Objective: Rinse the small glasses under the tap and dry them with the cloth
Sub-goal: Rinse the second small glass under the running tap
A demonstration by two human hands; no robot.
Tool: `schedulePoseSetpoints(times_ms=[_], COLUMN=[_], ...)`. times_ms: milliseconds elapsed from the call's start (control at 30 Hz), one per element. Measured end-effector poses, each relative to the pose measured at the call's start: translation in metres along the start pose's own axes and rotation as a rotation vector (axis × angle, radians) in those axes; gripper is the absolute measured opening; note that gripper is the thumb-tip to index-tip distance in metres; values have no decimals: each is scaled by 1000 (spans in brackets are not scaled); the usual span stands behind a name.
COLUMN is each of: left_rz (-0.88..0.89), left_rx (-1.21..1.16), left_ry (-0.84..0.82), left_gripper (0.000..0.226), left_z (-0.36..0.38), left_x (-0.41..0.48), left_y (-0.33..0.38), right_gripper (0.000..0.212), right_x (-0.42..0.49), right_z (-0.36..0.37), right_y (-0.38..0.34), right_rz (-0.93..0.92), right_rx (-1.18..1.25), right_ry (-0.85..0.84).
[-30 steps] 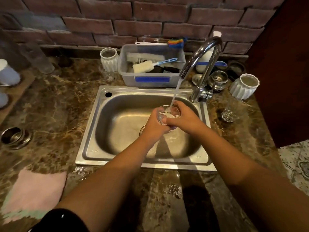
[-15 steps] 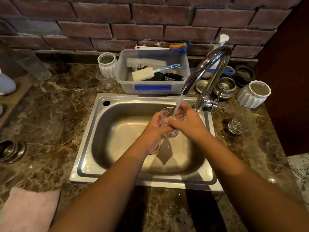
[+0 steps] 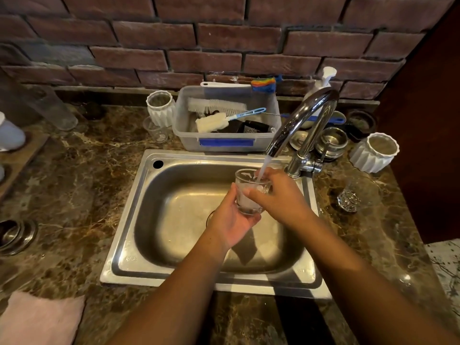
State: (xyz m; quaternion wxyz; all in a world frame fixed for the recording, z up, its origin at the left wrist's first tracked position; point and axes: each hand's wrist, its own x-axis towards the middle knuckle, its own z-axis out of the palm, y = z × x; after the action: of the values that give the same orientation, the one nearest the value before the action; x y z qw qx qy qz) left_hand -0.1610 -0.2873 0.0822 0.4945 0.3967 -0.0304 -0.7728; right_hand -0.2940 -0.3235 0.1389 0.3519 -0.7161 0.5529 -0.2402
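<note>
A brick wall (image 3: 224, 33) runs behind a brown marbled bench (image 3: 74, 183). A steel sink (image 3: 129, 220) is set into the bench, and both forearms reach in over its near rim. At the near left corner of the bench lies a pink cloth (image 3: 39, 319), well apart from the sink.

A grey plastic tub (image 3: 189, 135) stands just behind the sink and holds a white sponge brush (image 3: 212, 122) among other brushes. The curved chrome tap (image 3: 303, 115) rises from the sink's far right corner. Its spout reaches out over the basin, and a stream of water pours from it.

One white ribbed pot (image 3: 375, 153) sits on the bench to the right of the tap, and another white pot (image 3: 160, 108) stands at the tub's left side.

The left hand (image 3: 231, 222) cups a small glass (image 3: 249, 192) from below and from the left, its grip curled round the base. The right hand (image 3: 281, 197) takes the same glass from the right, its thumb lying across the near side and its fingers at the far rim, so this grip is closed on the glass too. The glass is held upright above the basin, right under the spout, and the stream falls into its mouth.

A second small glass (image 3: 348, 199) stands on the bench to the right of the sink. A third glass (image 3: 156, 133) stands just in front of the left pot.
</note>
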Motion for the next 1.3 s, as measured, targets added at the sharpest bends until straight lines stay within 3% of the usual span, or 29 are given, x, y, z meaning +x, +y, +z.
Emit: schedulePoseSetpoints(times_ms=[133,333,733,867,1067,1200,1300], left_rz=[-56,-120,-53,17,116,159,83], left_rx=[31,183,416,460,473,412,345], left_ry=[41,60,97,97,5,4,68], left_gripper=[50,63,51,32,27,33,35], left_z=[2,5,10,9,10,10,15], left_x=[1,0,-4,-4,-7,-7,-6], left_y=[2,2,24,29,27,25,30], right_gripper=[51,36,23,15,16,19,18], right_x=[1,1,3,0,-13,-15,-16], right_z=[-7,-17,-12,-8,2,3,-1], right_y=[5,3,8,5,-3,-6,-11], right_rz=[-74,-218,-45,85,234,87,-40], right_rx=[-171,-197,45,206,415,226,84], right_ry=[-73,-129,-273,-387,-266,-228,-262])
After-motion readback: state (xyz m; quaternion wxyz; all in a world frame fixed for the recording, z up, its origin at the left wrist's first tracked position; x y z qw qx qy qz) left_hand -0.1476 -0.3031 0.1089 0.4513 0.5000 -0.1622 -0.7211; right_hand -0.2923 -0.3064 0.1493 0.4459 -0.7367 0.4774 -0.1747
